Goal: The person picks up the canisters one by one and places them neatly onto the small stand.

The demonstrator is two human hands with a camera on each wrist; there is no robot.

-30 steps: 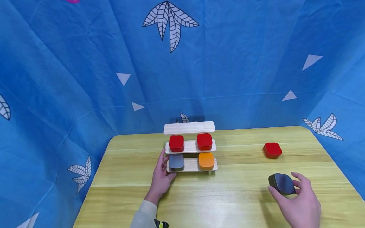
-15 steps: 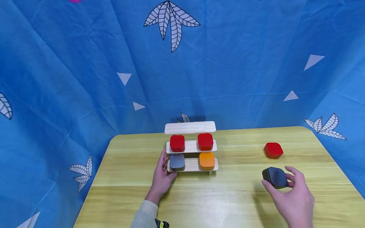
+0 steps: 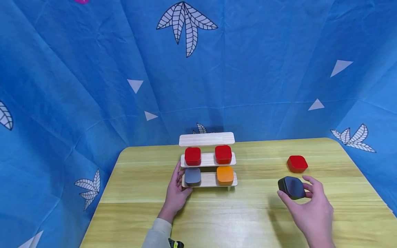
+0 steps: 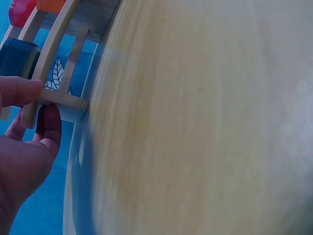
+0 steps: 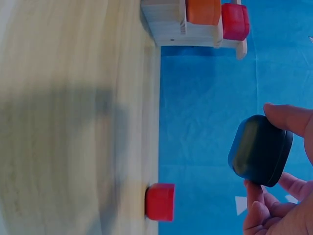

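Note:
My right hand (image 3: 313, 210) pinches a small dark rounded-square box (image 3: 291, 187) between thumb and fingers, raised over the right part of the table and slightly tilted. In the right wrist view the dark box (image 5: 259, 149) shows its rounded side. At the left end of a three-tier wooden shelf rack (image 3: 206, 139), my left hand (image 3: 175, 198) grips the lowest shelf. The left wrist view shows its thumb (image 4: 22, 91) in front and fingers behind. Two red boxes (image 3: 193, 156) sit on the middle shelf; a grey box (image 3: 193, 176) and an orange box (image 3: 225, 175) stand on the lowest.
Beyond my right hand, another red box (image 3: 297, 164) lies on the wooden table (image 3: 242, 213). A blue patterned cloth (image 3: 260, 69) hangs behind the table and along its sides. The top shelf of the rack holds nothing.
The right hand has moved left and a little farther from me, carrying the dark box toward the rack. My left hand and the rack stay where they were.

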